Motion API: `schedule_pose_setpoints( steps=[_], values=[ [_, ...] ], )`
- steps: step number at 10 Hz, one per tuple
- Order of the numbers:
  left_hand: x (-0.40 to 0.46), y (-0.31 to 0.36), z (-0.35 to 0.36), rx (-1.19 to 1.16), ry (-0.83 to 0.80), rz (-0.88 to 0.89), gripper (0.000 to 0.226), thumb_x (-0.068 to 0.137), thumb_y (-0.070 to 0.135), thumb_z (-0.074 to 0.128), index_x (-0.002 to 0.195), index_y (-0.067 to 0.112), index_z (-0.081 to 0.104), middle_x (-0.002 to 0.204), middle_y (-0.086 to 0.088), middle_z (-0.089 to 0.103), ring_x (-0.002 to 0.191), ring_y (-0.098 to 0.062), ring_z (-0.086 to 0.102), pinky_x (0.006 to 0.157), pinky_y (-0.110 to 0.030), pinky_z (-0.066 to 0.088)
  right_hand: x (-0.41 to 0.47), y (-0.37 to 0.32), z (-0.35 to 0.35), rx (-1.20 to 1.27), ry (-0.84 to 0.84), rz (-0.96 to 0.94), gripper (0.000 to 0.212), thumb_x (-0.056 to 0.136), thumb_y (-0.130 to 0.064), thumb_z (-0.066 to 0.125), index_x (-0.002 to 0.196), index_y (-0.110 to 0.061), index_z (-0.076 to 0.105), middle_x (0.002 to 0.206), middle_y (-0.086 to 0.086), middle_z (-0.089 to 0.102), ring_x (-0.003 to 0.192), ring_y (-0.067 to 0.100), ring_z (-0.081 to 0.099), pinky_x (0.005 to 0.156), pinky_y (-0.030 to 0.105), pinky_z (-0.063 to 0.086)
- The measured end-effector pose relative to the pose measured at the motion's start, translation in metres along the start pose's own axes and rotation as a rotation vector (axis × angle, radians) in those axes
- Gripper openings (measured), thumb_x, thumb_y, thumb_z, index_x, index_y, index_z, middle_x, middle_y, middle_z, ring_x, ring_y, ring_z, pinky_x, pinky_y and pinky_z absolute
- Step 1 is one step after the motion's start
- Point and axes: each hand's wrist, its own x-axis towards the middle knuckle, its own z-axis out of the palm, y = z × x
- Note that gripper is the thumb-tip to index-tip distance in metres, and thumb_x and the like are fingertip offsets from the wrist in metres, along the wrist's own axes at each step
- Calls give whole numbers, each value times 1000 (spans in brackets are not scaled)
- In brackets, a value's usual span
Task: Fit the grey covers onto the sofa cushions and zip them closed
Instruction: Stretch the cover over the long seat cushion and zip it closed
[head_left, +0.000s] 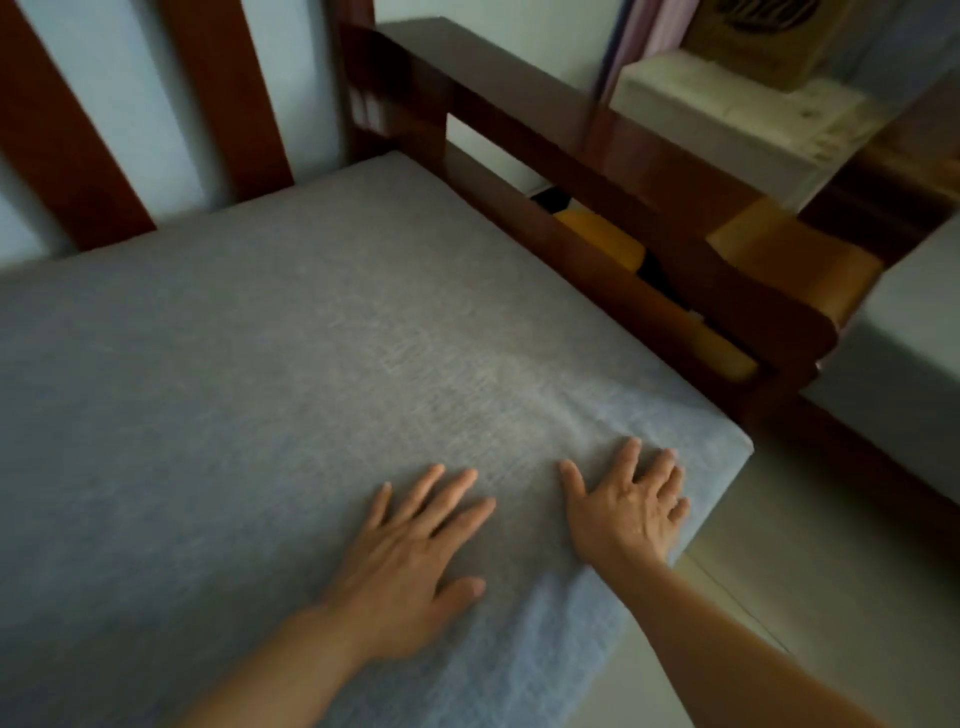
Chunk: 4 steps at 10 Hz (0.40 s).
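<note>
Grey cover (311, 364) under both palms, lower centre of frame. Left hand (410, 561) flat, fingers straight and spread, gripping nothing. Right hand (628, 506) flat near the cushion's front right corner, fingers spread, nothing gripped. Cushion fills the left and centre, seated in the wooden sofa frame (597, 156); armrest at upper right.

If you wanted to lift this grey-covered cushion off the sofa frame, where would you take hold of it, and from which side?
Probably at the front right corner of the grey-covered cushion, coming from the front. That corner overhangs the floor, so fingers could curl under its edge, whereas the wooden armrest blocks the right side and the back slats the rear. The left hand and right hand lie flat there.
</note>
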Motion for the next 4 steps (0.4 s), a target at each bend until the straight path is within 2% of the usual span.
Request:
schedule_pose_setpoints(
  steps=[1,2,3,4],
  values=[
    [35,10,-12,-68,-39,-157,84,71,67,28,146,28,27,157,-2,21,141,-20,17,97,-61,39,17,10,-9,-34,-17,-219,75,93,-64,24,151,-29,-9,156,3,-24,143,24,-21,116,45,-8],
    [46,25,-5,-93,-137,-285,83,73,71,10,147,40,-14,154,3,-30,143,-24,-23,111,-60,0,21,32,-9,38,-116,-52,81,87,-72,24,149,-34,-12,156,4,-23,144,27,-17,116,49,4],
    [38,51,-9,-90,-252,-45,75,84,66,24,142,47,-21,144,15,-42,137,-21,-35,110,-55,-12,16,63,-21,165,-182,216,80,89,-68,30,149,-30,-7,157,13,-7,144,35,-1,115,50,15],
    [30,66,-26,-198,-352,36,70,94,47,41,148,43,-2,151,20,-28,140,-11,-29,117,-48,-8,-1,73,-33,50,-93,72,72,96,-50,36,151,-23,-1,159,11,-8,146,29,-6,118,44,8]
  ],
)
